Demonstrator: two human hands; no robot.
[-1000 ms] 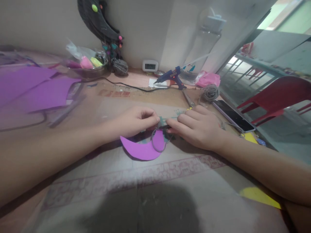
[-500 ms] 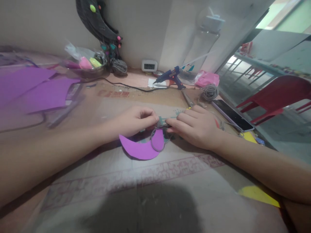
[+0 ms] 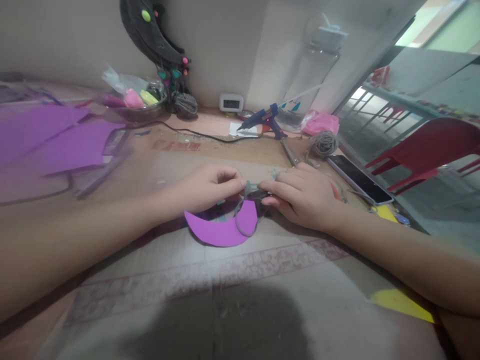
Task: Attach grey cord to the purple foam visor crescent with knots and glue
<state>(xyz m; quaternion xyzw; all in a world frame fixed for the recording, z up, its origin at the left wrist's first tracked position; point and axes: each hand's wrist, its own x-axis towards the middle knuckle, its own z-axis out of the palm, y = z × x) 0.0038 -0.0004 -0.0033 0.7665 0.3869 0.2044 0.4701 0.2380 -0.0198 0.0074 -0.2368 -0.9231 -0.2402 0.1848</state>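
My left hand (image 3: 213, 187) is closed in a pinch, its thumb and forefinger on a strand of grey yarn (image 3: 245, 234). The yarn hangs in a loop over the right end of a purple crescent-shaped cutout (image 3: 219, 234), which lies on the cardboard. Close by on the right, my right hand (image 3: 303, 195) is closed around a small dark metal tool (image 3: 258, 194). Its tip points at the yarn by my left fingertips; most of it is hidden in my fingers, so its kind is unclear.
A glue gun (image 3: 262, 120) with a red light stands at the back, near a small digital clock (image 3: 231, 103). Grey yarn balls (image 3: 324, 143), a phone (image 3: 360, 179) and a metal-bladed tool (image 3: 288, 152) lie right. Purple sheets (image 3: 75, 147) and a bowl (image 3: 138, 114) are left.
The dark tool's tip looks wider and less slender than before, and my right fingers have shifted slightly. The purple crescent's right end and the yarn loop have moved a little right.
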